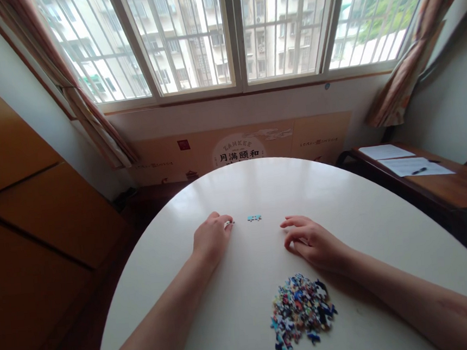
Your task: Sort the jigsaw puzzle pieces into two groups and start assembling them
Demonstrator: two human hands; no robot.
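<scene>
Fingers of the left hand (212, 235) pinched a pale, mostly hidden jigsaw piece (228, 223); right of them lay a light-blue jigsaw strip (254, 218); nearer the wearer than the loosely spread right hand (315, 241), a multicoloured jigsaw heap (300, 308).

Loose jigsaw pile with a small joined strip beyond it
The pile of pieces (301, 309) is a rounded, many-coloured heap of blue, white, black, yellow and red bits, overlapping at all angles, with a few strays along its near edge. Well beyond the pile and a little to its left, a short light-blue joined strip (254, 218) lies flat, knobs showing along its edge. Farther left of the pile, one small piece (228, 223) is pinched in the left fingers (226, 218), its picture mostly hidden.
</scene>
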